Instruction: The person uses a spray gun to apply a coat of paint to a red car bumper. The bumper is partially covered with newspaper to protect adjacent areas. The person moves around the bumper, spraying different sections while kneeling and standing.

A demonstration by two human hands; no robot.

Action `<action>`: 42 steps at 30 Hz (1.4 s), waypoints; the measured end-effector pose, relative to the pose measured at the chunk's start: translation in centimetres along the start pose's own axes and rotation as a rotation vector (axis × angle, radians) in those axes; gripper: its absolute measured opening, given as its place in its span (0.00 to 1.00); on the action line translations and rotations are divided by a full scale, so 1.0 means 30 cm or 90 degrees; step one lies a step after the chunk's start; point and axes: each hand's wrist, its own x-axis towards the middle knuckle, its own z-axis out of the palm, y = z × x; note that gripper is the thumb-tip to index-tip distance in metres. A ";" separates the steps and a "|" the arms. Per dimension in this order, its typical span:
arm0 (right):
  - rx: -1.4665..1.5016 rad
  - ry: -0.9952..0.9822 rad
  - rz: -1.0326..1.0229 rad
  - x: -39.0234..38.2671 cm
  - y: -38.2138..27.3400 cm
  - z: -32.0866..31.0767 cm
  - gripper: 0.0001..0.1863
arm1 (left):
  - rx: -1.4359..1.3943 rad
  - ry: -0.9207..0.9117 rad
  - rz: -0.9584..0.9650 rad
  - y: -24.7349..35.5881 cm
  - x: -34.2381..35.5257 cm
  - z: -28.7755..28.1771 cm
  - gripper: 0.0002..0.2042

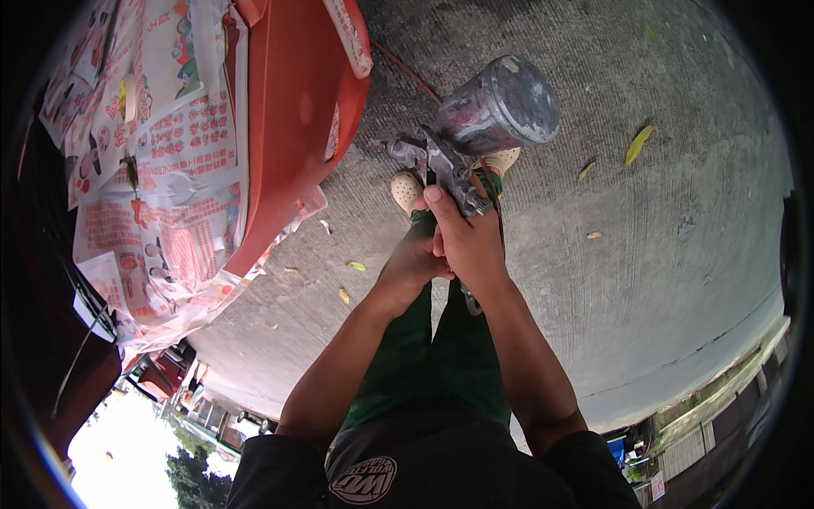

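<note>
A paint-smeared metal spray gun [454, 174] is in front of me, with a dented, stained paint cup [496, 106] on its far side. My right hand [471, 242] wraps round its handle, the thumb lying along the back of the body. Close against it, my left hand [411, 267] is closed with curled fingers at the handle; its fingertips are partly hidden. Below my right hand a metal fitting [471, 301] sticks out. To the left curves a red car body panel [292, 110], apart from the gun.
Printed masking paper [170, 170] covers much of the car at left. A thin red hose [407, 72] runs over the ridged concrete floor [627, 280] behind the cup. My feet wear beige clogs [405, 191]. Fallen leaves [638, 144] dot the floor. A low wall edge [721, 394] bounds the lower right.
</note>
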 end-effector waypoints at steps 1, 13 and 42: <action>0.006 -0.011 0.017 -0.001 0.001 -0.003 0.26 | -0.008 0.001 0.006 0.001 -0.003 0.000 0.13; 0.001 0.012 0.000 -0.036 0.028 0.005 0.25 | 0.023 -0.017 0.011 0.007 -0.027 0.000 0.12; 0.066 -0.015 0.043 -0.148 0.135 -0.076 0.16 | 0.115 -0.008 -0.077 -0.080 -0.092 0.053 0.06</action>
